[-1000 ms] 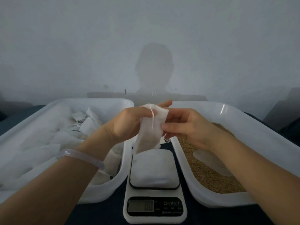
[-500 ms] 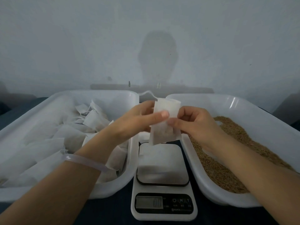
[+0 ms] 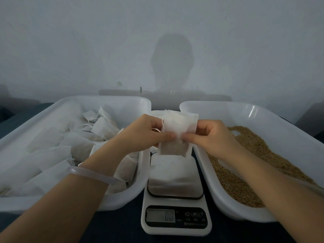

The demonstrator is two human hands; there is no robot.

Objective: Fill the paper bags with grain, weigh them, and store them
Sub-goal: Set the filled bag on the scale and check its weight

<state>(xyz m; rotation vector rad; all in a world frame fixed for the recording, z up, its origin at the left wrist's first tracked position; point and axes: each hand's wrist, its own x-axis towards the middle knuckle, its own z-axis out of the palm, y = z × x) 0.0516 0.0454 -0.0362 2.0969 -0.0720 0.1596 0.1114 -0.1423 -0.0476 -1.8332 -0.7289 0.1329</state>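
Item held: one white paper bag with a thin drawstring hanging at its upper left corner. It is upright in the air between the two tubs, above the far end of the scale.
Left hand: the left hand pinches the bag's left side, with the thumb in front and the fingers curled behind.
Right hand: the right hand pinches the bag's right side the same way. The two thumb tips nearly meet on the bag's front.
Left tub: white plastic, holding a heap of spare bags.
Right tub: white plastic, holding brown grain. A pale shape lies in the grain, partly hidden by the right forearm; cannot tell what it is.
Scale: white, between the tubs on the dark counter. Its display is lit, but the digits are too blurred to read.
Wrist: a clear bracelet on the left forearm.
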